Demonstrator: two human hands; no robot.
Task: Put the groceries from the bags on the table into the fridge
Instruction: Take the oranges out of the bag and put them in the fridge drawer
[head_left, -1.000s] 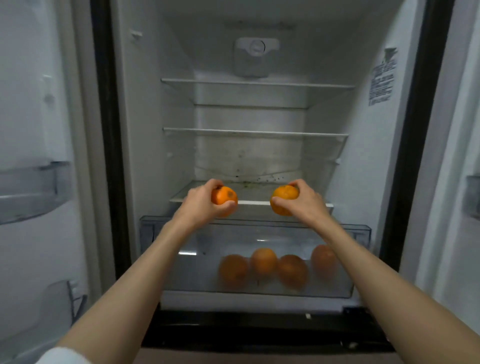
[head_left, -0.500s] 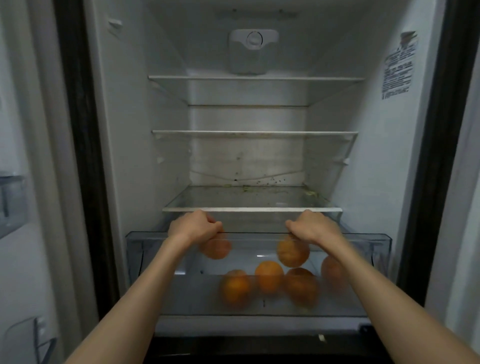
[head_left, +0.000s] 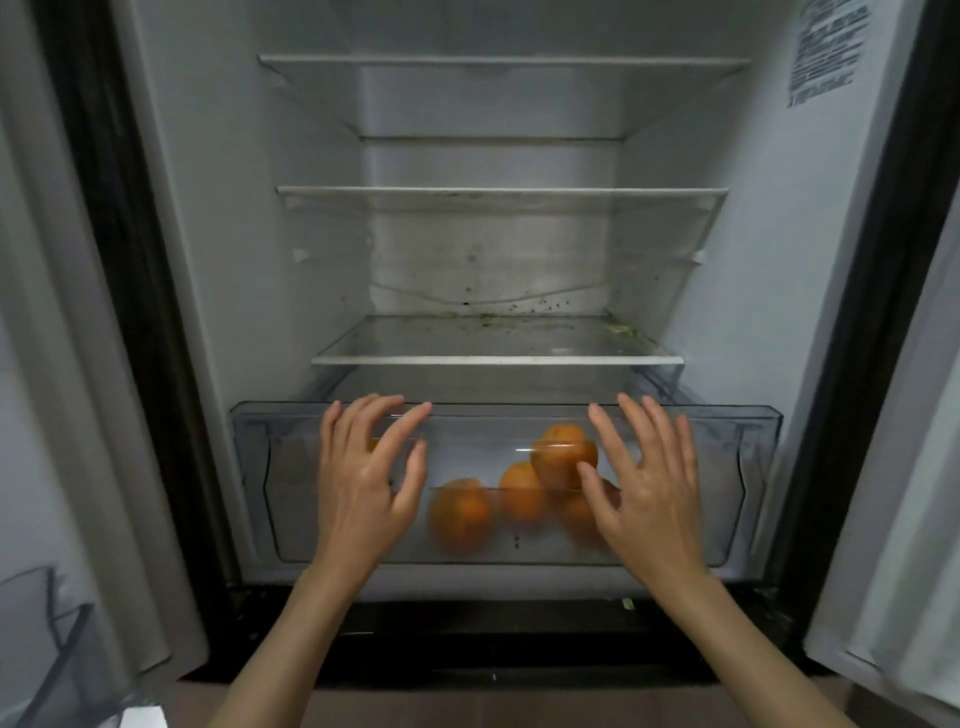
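The fridge stands open in front of me, with a clear crisper drawer (head_left: 727, 467) pulled out at the bottom. Several oranges (head_left: 460, 512) lie inside it, seen through the clear front; one orange (head_left: 561, 452) sits on top of the pile. My left hand (head_left: 363, 473) is open with fingers spread in front of the drawer's left part, fingertips at its top rim. My right hand (head_left: 644, 478) is open too, spread before the drawer's right part and covering some of the oranges. Neither hand holds anything.
Three glass shelves (head_left: 493, 359) above the drawer hold nothing; the lowest has crumbs at the back. The left door (head_left: 47, 364) and the right door (head_left: 904, 467) stand open on both sides. A wire door bin (head_left: 47, 634) shows at lower left.
Both hands lowered their oranges into the drawer and let go. They now come back out, open, in front of the drawer. The view has moved closer and lower.
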